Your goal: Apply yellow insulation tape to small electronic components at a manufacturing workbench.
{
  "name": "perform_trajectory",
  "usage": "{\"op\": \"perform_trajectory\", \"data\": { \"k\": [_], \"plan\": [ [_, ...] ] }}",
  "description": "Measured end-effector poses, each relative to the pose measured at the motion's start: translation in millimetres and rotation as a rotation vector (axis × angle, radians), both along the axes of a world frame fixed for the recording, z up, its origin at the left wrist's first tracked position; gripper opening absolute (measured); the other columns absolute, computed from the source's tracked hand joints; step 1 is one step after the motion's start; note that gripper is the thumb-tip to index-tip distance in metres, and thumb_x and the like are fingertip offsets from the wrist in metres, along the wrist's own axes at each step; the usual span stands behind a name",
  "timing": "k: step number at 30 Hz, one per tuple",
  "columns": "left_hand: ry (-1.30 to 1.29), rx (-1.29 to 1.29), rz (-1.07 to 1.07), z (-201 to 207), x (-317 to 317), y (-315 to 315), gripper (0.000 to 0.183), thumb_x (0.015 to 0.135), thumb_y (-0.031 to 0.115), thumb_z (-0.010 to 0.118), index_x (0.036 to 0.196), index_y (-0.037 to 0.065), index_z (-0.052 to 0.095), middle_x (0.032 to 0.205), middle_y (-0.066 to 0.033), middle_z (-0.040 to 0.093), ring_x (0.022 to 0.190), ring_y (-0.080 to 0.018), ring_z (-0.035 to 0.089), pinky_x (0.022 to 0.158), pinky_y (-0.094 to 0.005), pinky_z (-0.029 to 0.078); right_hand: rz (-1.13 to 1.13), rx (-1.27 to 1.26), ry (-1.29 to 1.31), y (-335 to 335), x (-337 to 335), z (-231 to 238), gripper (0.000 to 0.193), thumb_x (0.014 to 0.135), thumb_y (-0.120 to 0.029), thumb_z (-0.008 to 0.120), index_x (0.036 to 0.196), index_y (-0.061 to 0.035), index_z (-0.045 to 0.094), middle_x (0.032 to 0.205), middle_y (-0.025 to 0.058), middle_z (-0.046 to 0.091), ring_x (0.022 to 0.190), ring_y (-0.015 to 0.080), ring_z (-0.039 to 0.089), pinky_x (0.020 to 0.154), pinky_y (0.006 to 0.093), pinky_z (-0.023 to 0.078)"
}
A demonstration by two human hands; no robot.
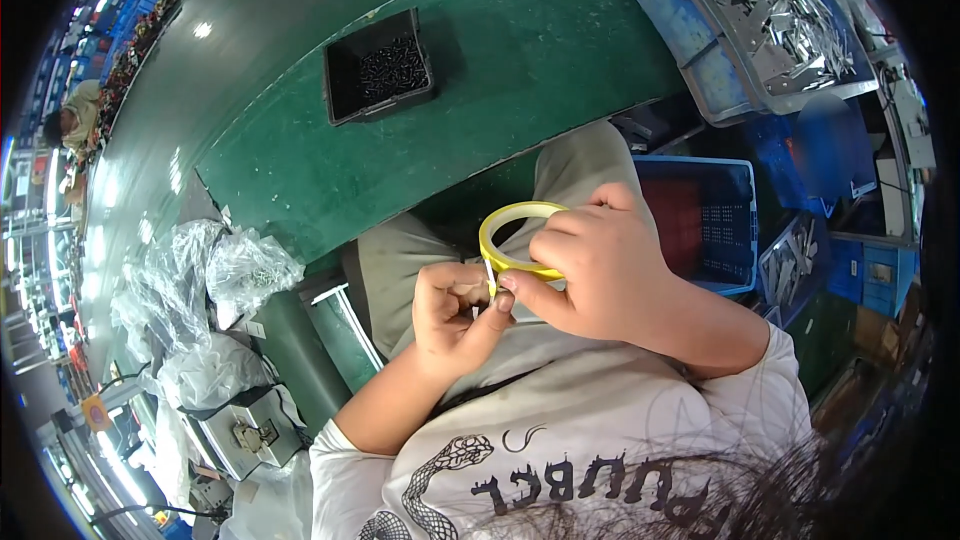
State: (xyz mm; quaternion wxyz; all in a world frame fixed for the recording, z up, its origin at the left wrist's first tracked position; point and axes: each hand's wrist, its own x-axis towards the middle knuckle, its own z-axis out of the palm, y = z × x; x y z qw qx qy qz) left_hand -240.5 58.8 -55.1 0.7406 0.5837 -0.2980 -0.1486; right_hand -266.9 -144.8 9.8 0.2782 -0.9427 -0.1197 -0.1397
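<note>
A roll of yellow tape (pixel 490 227) is held above my lap, with my right hand (pixel 590 260) wrapped round its right side. My right thumb reaches to the near edge of the roll. Close against it, my left hand (pixel 452 312) pinches at the near left side, where a short yellow piece shows between thumb and fingers. Both thumbs almost meet there. Whether that piece is still joined to the roll, or wraps something small, is hidden by the fingertips.
Ahead on the green table (pixel 520 50) stands a black bin (pixel 428 90) of small black parts. Clear plastic bags (pixel 250 270) lie at the left, above a metal box (pixel 250 432). At right are a blue crate (pixel 750 230) and a grey tray (pixel 800 100) of metal strips.
</note>
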Motion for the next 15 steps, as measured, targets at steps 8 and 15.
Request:
{"op": "perform_trajectory", "data": {
  "k": [8, 15],
  "plan": [
    [-0.037, -0.011, -0.007, -4.4, 0.8, 1.3, 0.037, 0.092, -0.011, 0.060, 0.117, -0.001, 0.034, 0.102, -0.0161, 0.064, 0.075, -0.0130, 0.066, 0.061, -0.0255, 0.056, 0.011, 0.015, 0.007, 0.6, 1.4, -5.0, 0.039, 0.080, -0.037, 0.075, 0.058, -0.0132, 0.053, 0.059, 0.0009, 0.049, 0.052, 0.0212, 0.048, 0.068, 0.0373, 0.032],
    [-0.049, -0.025, 0.012, -5.6, 0.0, 0.8, 0.037, 0.093, -0.009, 0.060, 0.118, 0.000, 0.034, 0.100, -0.0149, 0.063, 0.073, -0.0128, 0.064, 0.061, -0.0253, 0.056, 0.037, 0.026, 0.054, 0.9, 2.4, -5.3, 0.041, 0.081, -0.041, 0.074, 0.059, -0.0134, 0.055, 0.060, 0.0012, 0.050, 0.054, 0.0212, 0.049, 0.068, 0.0380, 0.033]
  ]
}}
